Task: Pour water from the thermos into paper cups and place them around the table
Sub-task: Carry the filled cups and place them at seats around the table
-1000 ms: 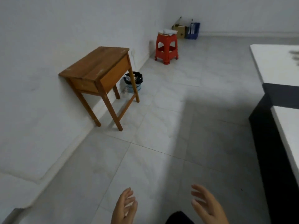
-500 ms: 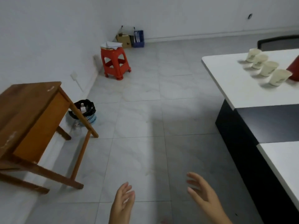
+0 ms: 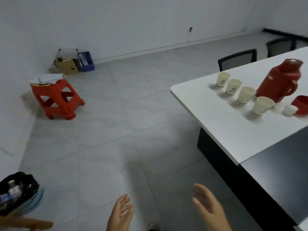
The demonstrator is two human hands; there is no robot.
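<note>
A red thermos (image 3: 279, 81) stands upright on the white table (image 3: 225, 130) at the right. Its red lid (image 3: 300, 105) lies on the table just right of it. Several white paper cups stand in a diagonal row in front of the thermos, from the far cup (image 3: 222, 79) to the near cup (image 3: 262, 105). My left hand (image 3: 120, 214) and my right hand (image 3: 210, 209) hang low over the floor at the bottom of the view, both empty with fingers apart, well short of the table.
A red plastic stool (image 3: 57, 95) with papers on top stands on the tiled floor at the left. A cardboard box (image 3: 66, 65) and a blue crate (image 3: 85, 61) sit by the wall. A lined bin (image 3: 18, 192) is at bottom left. Black chairs (image 3: 237, 59) stand behind the table.
The view has swung right: the wooden side table has left the frame except a leg, and the thermos, lid and cups have come into view. Both hands stay empty and low.
</note>
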